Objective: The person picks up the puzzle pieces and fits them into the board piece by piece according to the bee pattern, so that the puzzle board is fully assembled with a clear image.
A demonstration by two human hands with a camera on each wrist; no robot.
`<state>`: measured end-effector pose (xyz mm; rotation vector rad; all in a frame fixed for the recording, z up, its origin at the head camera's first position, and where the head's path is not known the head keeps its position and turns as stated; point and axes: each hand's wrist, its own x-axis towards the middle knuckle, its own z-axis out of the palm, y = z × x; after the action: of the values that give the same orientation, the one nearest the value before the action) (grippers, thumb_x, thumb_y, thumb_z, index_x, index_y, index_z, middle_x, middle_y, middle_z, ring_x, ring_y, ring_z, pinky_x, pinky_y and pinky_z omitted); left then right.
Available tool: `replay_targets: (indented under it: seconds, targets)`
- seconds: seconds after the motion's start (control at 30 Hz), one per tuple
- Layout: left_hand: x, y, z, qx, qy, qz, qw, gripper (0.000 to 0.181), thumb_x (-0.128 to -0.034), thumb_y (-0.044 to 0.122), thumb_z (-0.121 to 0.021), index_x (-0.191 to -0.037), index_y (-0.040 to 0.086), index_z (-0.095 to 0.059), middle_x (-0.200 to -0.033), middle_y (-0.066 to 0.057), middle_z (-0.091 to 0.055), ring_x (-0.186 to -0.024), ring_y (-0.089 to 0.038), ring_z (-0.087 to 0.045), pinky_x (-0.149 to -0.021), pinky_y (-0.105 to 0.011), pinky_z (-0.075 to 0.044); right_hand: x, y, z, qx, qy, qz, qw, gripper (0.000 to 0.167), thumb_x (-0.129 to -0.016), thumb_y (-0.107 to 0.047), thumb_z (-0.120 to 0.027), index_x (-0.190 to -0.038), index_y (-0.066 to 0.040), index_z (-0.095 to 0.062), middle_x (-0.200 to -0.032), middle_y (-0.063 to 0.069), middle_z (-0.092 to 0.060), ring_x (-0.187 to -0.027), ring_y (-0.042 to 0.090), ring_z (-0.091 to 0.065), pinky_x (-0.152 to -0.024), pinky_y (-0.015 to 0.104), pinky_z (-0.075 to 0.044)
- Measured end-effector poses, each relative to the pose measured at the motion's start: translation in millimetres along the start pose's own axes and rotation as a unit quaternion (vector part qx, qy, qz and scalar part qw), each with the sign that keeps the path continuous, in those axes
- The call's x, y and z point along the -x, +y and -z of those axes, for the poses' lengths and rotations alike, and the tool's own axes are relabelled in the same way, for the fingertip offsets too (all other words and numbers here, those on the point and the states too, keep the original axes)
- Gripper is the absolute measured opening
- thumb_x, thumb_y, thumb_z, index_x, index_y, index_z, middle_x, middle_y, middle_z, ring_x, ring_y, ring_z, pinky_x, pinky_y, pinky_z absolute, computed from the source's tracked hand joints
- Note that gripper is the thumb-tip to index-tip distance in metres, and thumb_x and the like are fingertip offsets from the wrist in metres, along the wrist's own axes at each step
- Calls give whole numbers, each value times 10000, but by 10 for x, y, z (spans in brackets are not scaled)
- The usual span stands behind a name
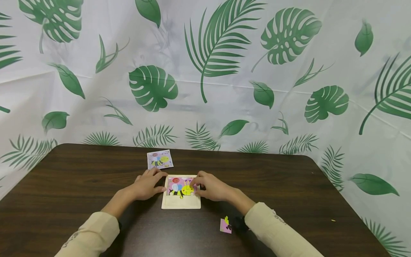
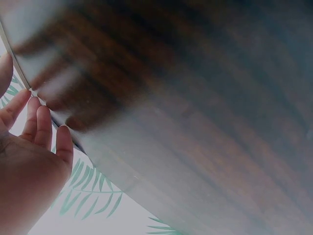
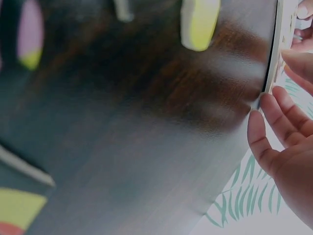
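A square wooden puzzle tray lies on the table. Joined bee pieces on a pink ground fill its upper part, while bare wood shows below. My left hand rests at the tray's left edge, thumb and index finger spread along it. On the opposite side, my right hand has its index finger over the right-hand pieces and its thumb by the rim. The right wrist view shows that hand's other fingers loosely bent beside the tray. Loose puzzle pieces lie near the right forearm, partly hidden by shadow and sleeve.
Behind the tray lies a bee picture card. The dark wooden table ends at a white leaf-patterned cloth. A small yellow scrap lies far right. Blurred loose pieces, one with a yellow side, appear in the right wrist view.
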<state>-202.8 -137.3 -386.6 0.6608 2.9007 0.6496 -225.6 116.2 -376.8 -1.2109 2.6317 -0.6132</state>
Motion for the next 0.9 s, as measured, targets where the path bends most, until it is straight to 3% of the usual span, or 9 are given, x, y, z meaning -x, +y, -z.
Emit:
replay_targets:
  seconds: [0.7,0.9]
  targets:
    - [9,6,9,27,-14,12,10000,420,-881,239,-610,-1245,60,-502,-1163,-141,-443,-1096,-358,-401,-810,-561,-321,-13,27,6,-18,-100,-74,9999,224,-840,-104,-661,-1063,-82,-657,-887,29,-470,-780,166,-448,-669,227,-379]
    - [9,3,10,32,5,-17,10000,416,-881,237,-609,-1240,54,-504,-1163,-144,-445,-1100,-365,-401,-809,-564,-323,-9,38,14,-106,-48,-162,9998,148,-837,-95,-659,-984,-76,-654,-868,29,-481,-774,174,-456,-661,235,-382]
